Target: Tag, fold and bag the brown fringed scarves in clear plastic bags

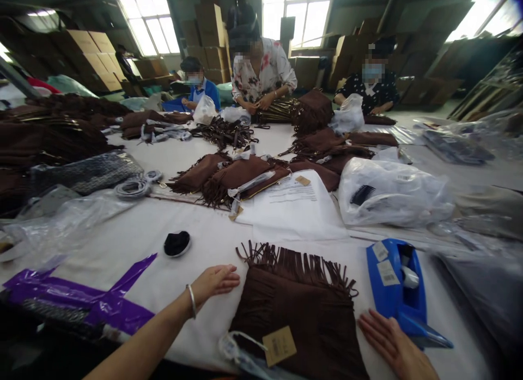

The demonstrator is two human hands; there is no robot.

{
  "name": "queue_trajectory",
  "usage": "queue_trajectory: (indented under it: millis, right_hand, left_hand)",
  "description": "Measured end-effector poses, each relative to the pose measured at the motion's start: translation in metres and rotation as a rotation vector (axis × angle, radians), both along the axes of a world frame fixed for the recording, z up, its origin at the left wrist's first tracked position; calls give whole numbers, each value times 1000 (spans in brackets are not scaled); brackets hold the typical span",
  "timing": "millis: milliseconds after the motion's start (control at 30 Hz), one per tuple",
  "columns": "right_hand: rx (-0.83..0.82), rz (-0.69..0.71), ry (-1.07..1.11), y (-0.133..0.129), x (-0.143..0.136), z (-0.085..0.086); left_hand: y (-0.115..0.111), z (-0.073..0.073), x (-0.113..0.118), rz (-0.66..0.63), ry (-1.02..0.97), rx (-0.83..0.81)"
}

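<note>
A brown suede bag (300,309) with a fringed top edge lies flat on the white table (134,243) in front of me. A tan paper tag (279,345) and a clear plastic strap lie on its near corner. My left hand (214,282), with a bracelet on the wrist, rests open on the table just left of the bag's fringe. My right hand (390,342) lies flat and open beside the bag's right edge, close to a blue tape dispenser (396,287).
White cloth with a printed sheet (294,205) lies beyond the bag, with more brown fringed bags (232,175) behind. A black round pad (177,243), purple plastic (81,298) and clear bags (388,192) surround me. Three people (261,69) work at the far side.
</note>
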State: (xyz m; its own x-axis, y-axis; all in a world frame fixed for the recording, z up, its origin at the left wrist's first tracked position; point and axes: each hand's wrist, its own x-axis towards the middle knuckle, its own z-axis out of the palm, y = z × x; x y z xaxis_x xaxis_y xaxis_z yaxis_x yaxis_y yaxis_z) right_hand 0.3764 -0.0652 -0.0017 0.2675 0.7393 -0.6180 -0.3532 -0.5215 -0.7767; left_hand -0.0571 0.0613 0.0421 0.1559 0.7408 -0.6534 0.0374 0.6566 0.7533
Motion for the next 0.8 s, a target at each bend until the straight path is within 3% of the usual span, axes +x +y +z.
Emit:
queue_trajectory:
  millis: [133,267,367,600,700,800]
  right_hand:
    - [-175,153,260,52,-10,8]
    - [-94,316,377,95,-43,35]
    - [-145,479,517,120,-56,49]
    - [-230,721,622,160,-67,47]
    - [-116,753,573,165,-78,53]
    - [93,825,312,158,-82,64]
  left_hand:
    - [22,-13,13,-110,-256,-175]
    - [55,-24,34,-281,-369,-280]
    - [77,-30,51,-365,-458,-328]
    - [102,-39,93,-525,-546,-404]
    - [101,-32,105,-599,-561,-361]
    - [90,-13,108,-676,-422,-96]
